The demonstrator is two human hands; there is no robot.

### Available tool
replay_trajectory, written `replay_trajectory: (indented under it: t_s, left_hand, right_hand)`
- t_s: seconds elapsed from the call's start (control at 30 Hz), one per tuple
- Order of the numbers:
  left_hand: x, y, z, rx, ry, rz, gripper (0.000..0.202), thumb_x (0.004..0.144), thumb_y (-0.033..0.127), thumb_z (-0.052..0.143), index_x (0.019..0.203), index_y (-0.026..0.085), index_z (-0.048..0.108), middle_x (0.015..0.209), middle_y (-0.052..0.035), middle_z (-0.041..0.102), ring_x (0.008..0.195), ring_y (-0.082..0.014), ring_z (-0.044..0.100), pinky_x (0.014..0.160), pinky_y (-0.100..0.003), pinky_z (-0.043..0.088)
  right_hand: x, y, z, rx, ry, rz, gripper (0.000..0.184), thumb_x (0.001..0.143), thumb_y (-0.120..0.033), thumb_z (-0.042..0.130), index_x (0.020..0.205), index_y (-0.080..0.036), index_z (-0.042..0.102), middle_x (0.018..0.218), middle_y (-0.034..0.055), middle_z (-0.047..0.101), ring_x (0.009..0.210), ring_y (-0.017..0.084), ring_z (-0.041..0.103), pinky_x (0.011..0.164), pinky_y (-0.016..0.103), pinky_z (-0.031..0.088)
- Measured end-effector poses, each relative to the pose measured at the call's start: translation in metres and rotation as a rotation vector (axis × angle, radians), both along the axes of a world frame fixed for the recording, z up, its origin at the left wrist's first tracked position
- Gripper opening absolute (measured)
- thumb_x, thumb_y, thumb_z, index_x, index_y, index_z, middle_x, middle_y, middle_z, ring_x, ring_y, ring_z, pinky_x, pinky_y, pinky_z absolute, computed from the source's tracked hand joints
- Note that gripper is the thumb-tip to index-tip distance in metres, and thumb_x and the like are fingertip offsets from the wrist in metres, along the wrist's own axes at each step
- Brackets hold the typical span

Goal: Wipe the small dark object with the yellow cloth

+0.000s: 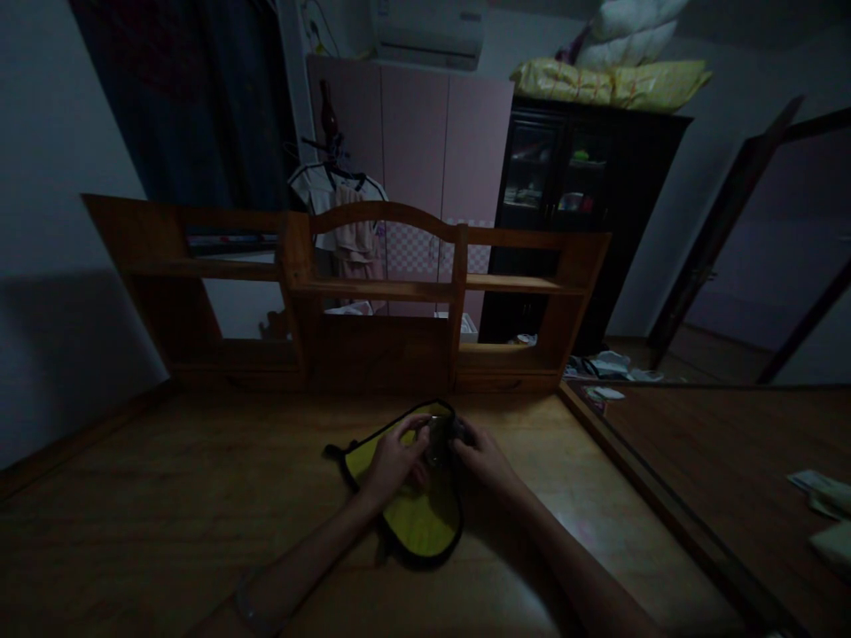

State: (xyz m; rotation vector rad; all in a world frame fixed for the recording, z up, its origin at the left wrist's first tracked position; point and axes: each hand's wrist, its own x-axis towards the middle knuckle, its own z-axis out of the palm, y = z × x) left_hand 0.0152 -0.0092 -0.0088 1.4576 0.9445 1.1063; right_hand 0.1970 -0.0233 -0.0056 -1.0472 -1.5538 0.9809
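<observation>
A yellow pouch-like piece with black edging [422, 527] lies on the wooden bed board or tabletop [219, 478] in front of me. Above its upper part, a small dark object with a shiny rim [436, 441] sits between my two hands; dim light hides its exact kind. My left hand [397, 459] reaches over the yellow fabric, its thumb and fingers closed at the object's left side. On the right, my right hand [484, 456] has its fingers pinched at the object's right edge, close to the black border. The fingertips are partly hidden in shadow.
A wooden shelf unit [378, 288] stands across the far edge of the surface. To the right runs a raised wooden edge [638, 478], with papers or cloths [824, 492] beyond it. Pink wardrobes [412, 133] and a dark cabinet [585, 204] stand behind.
</observation>
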Motion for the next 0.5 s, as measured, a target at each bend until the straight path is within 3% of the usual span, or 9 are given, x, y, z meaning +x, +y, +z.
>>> replay_trajectory:
  t_s: [0.1,0.23,0.5]
  left_hand:
    - [-0.003,0.004,0.001,-0.056,-0.131,-0.009,0.051,0.083,0.053,0.056,0.122,0.021,0.046,0.119,-0.0112,0.062,0.042,-0.0117,0.063,0.038,-0.025,0.052]
    - [-0.005,0.004,0.003,-0.076,-0.275,-0.017,0.049,0.087,0.052,0.051,0.125,0.023,0.041,0.123,-0.0109,0.058,0.049,-0.0127,0.065,0.044,-0.028,0.055]
    - [0.002,-0.005,0.010,-0.016,-0.314,-0.097,0.062,0.089,0.055,0.051,0.140,0.024,0.033,0.122,-0.0114,0.059,0.061,-0.0133,0.066,0.057,-0.028,0.056]
  right_hand:
    - [-0.005,-0.005,0.010,-0.217,0.302,0.113,0.039,0.079,-0.034,0.067,0.114,-0.019,0.062,0.109,0.0056,0.068,0.097,0.024,0.064,0.082,0.033,0.050]
    - [-0.012,-0.012,0.017,-0.358,0.572,0.234,0.039,0.079,-0.036,0.071,0.114,-0.021,0.063,0.105,0.0066,0.070,0.087,0.023,0.067,0.077,0.033,0.052]
    - [-0.010,-0.008,0.012,-0.339,0.601,0.180,0.036,0.084,-0.043,0.067,0.108,-0.017,0.066,0.096,0.0085,0.072,0.089,0.025,0.068,0.077,0.035,0.054]
